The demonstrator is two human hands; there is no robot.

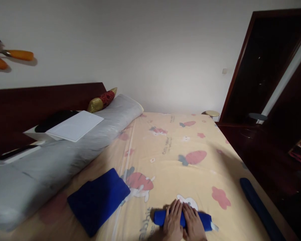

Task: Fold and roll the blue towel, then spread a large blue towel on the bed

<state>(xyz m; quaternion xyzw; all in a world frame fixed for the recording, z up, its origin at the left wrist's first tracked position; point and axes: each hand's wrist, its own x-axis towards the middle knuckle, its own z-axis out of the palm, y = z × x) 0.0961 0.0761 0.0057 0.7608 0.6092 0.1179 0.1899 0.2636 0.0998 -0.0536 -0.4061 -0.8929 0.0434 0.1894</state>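
Observation:
A rolled-up blue towel lies across the yellow patterned bedsheet near the bottom of the view. My left hand and my right hand both press flat on top of the roll, side by side, fingers together. A folded blue towel rests on the sheet to the left of the roll. A long dark blue roll lies along the bed's right edge.
A long grey bolster runs along the dark headboard, with a white box and a red-gold cushion on it. A dark wooden wardrobe and a small round stool stand at right.

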